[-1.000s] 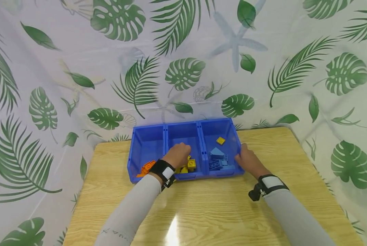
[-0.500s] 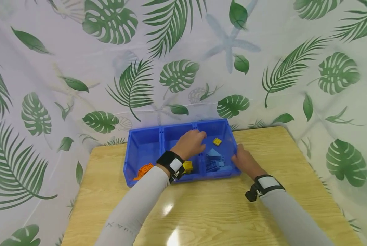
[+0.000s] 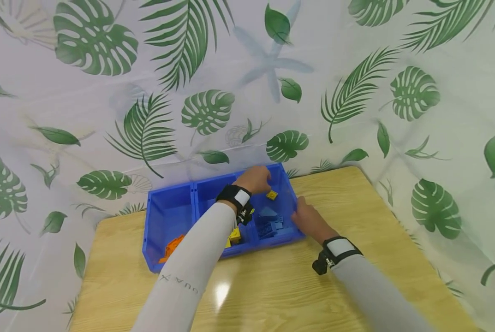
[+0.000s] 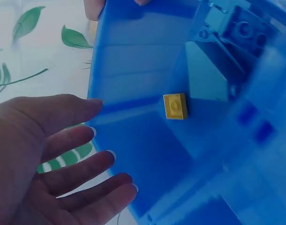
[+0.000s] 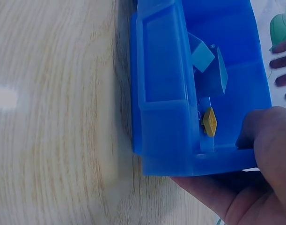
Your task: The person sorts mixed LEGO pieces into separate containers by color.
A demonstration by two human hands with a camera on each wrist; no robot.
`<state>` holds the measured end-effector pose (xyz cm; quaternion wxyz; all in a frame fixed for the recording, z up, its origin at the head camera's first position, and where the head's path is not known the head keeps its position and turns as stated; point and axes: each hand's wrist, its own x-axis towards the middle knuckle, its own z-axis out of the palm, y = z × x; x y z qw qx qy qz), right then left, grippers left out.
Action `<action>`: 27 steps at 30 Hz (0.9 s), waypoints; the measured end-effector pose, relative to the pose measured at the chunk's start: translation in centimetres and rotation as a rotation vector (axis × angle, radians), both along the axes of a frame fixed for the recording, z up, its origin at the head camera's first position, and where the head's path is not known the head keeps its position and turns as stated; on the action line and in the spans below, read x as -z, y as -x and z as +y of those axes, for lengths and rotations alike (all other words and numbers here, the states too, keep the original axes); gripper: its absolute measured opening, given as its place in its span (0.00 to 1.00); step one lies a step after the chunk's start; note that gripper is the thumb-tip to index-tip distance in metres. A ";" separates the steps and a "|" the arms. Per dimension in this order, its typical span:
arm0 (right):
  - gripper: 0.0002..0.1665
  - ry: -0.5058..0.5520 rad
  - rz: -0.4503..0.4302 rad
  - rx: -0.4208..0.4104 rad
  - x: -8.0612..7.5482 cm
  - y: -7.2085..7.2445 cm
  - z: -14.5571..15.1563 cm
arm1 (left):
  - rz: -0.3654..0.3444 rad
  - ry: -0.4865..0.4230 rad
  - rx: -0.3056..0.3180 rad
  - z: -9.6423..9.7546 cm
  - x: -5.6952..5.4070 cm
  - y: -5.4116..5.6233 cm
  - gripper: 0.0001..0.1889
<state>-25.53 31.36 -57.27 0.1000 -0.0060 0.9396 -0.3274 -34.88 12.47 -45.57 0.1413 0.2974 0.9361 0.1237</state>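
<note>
A blue three-compartment bin (image 3: 168, 266) stands on the table. My right hand (image 3: 311, 221) grips its right end wall, thumb over the rim and fingers underneath in the right wrist view. Over the right compartment's back part reaches my left hand (image 3: 255, 179); the left wrist view shows its fingers (image 4: 86, 178) spread and holding nothing, close to the rim. In that compartment lie a small yellow brick (image 4: 174, 106), a light blue sloped brick (image 4: 206, 77) and several other blue bricks (image 3: 268, 229). Yellow bricks (image 3: 235, 236) lie in the middle compartment, partly hidden by my left arm.
Orange bricks (image 3: 172, 245) lie at the front of the left compartment. The wooden table (image 3: 280, 290) extends before the bin and to its right. A leaf-patterned cloth (image 3: 247, 101) hangs right behind the bin.
My left hand has moved from the middle compartment rightward to the back of the right one. My right hand stays on the end wall. The head view has turned to the right.
</note>
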 end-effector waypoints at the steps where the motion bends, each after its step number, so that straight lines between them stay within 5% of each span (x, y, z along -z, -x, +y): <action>1: 0.20 0.006 -0.001 0.000 0.0 0.0 -0.1 | -0.006 0.001 -0.003 0.4 0.2 0.4 0.15; 3: 0.19 0.010 0.002 -0.003 0.1 -0.1 -0.4 | -0.024 0.004 -0.013 1.1 0.8 1.1 0.26; 6: 0.17 0.011 0.010 -0.004 0.2 -0.3 -0.9 | -0.009 0.041 -0.031 1.9 2.1 2.1 0.31; 16: 0.18 0.029 0.030 0.023 0.1 -0.5 -0.8 | -0.004 0.117 -0.094 4.6 6.7 5.4 0.06; 21: 0.19 0.031 0.042 0.039 0.2 -0.4 -0.3 | 0.063 0.168 -0.080 6.5 9.3 7.2 0.11; 27: 0.12 0.020 0.052 0.067 0.3 -0.6 0.0 | 0.043 0.160 -0.105 8.0 10.7 7.2 0.14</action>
